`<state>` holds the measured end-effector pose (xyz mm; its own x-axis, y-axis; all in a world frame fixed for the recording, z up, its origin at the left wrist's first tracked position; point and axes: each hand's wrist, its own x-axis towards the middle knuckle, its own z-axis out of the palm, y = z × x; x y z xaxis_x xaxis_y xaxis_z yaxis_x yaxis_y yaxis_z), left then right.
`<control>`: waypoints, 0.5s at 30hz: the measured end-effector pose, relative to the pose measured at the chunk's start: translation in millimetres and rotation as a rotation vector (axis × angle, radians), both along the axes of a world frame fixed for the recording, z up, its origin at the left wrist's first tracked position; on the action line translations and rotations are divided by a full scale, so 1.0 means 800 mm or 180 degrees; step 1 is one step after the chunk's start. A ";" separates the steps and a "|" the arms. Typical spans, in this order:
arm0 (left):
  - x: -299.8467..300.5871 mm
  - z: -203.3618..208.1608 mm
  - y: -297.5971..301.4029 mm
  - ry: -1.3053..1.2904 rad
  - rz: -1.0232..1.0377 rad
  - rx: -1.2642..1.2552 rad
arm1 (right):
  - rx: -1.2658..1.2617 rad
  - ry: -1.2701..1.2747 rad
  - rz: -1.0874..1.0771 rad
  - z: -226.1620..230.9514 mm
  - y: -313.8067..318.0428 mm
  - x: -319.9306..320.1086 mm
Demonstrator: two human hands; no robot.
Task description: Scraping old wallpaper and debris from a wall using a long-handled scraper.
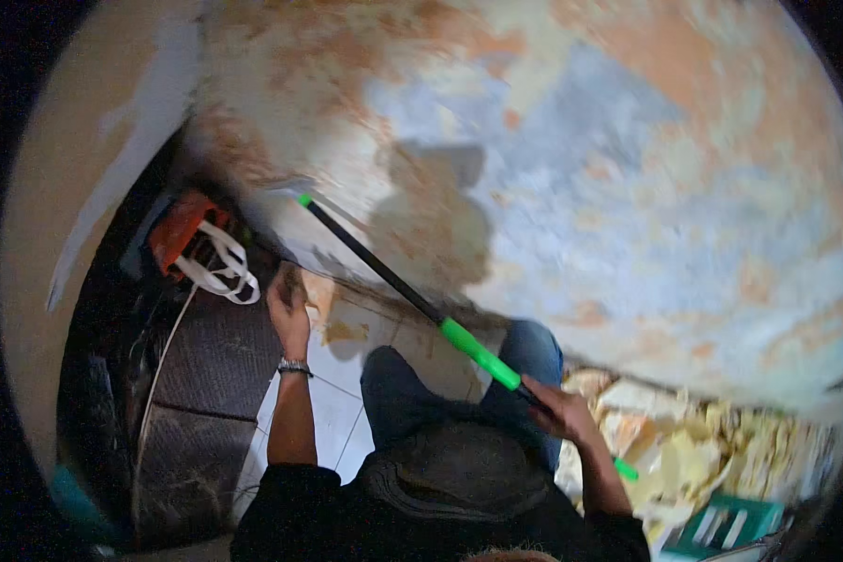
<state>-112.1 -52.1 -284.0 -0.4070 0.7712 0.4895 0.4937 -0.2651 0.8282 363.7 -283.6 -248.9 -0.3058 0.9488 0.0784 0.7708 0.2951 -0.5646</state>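
**Long-handled scraper held against a patchy wall**

A large wall (571, 187) is filling most of the view, its surface showing mottled patches of orange, cream and pale blue-grey, blurred toward the far right. A shadow of a head and shoulders is falling across its middle. At the far left a plain beige wall (56, 244) is curving along the rim, with a pale streak running down it.

Below, a tiled floor (347, 393) is showing pale tiles near the person's knees, and a dark ribbed mat (206, 375) is lying to the left of them. Near the lower right, a heap of yellowish and cream scraps (693, 440) is lying at the foot of the wall, with a green and white package (726, 526) resting just beside it.

The person is kneeling in blue jeans (412, 393) and a dark top. At the far left an orange object (180, 229) with white straps is sitting in the dark corner.

A long black pole (393, 281) with bright green grip sections is slanting from the near right up to the far left, its far tip meeting the wall. The right hand (557, 405) is clamped around the pole near its lower end. The left hand (288, 304), wearing a wristband, is pressing against the base of the wall with fingers gathered together; whether it is gripping anything, I cannot tell.
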 end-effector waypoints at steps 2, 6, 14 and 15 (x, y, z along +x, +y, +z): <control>0.066 0.085 0.003 0.0476 -0.0121 0.0436 | -0.0188 -0.0048 -0.0125 0.005 0.001 -0.010; 0.213 0.228 0.013 0.1546 -0.0703 0.1236 | -0.0090 0.0103 0.0200 0.000 0.002 -0.022; 0.328 0.233 0.102 0.2393 -0.0847 0.1867 | -0.0630 0.0398 0.0764 -0.033 -0.007 -0.046; 0.326 0.233 0.103 0.2390 -0.0928 0.1796 | -0.0685 0.0435 0.0730 -0.036 -0.010 -0.050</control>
